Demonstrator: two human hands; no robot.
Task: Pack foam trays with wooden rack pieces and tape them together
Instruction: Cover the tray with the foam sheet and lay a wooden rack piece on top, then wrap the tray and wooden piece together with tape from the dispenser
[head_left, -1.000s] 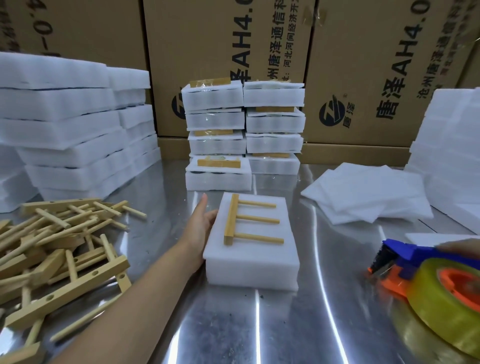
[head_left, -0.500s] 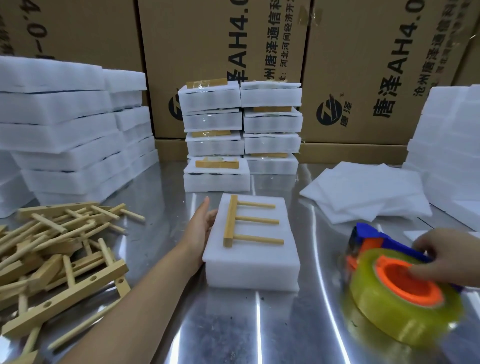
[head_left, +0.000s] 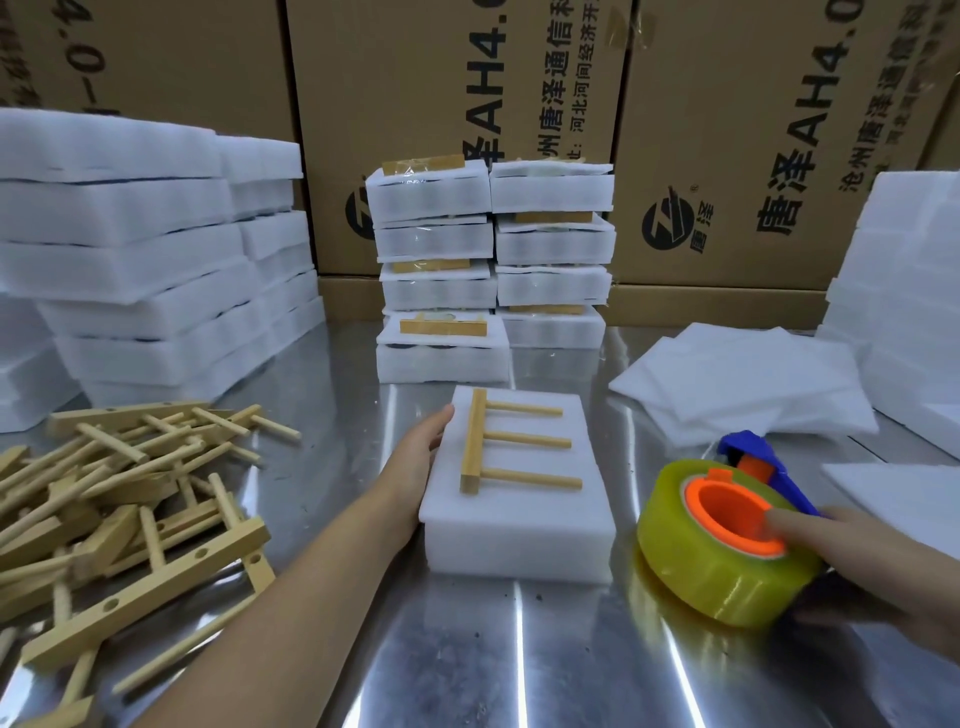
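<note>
A white foam tray (head_left: 519, 514) lies in the middle of the metal table, with a wooden rack piece (head_left: 475, 444) of three pegs set into its top. My left hand (head_left: 421, 457) rests flat against the tray's left side, fingers straight. At the right, my right hand (head_left: 878, 566) grips a tape dispenser (head_left: 727, 545) with a yellowish roll, orange hub and blue handle; a finger reaches into the hub. The dispenser sits low, just right of the tray.
Loose wooden rack pieces (head_left: 114, 499) are heaped at the left. Taped foam packs (head_left: 493, 260) stand stacked behind the tray. Foam tray stacks (head_left: 135, 270) rise at the far left and foam blocks (head_left: 904, 312) at the right, beside thin foam sheets (head_left: 743, 384). Cardboard boxes (head_left: 727, 130) wall the back.
My right hand has brought the tape dispenser leftward from the right edge to just beside the foam tray. My left hand has stayed against the tray's left side.
</note>
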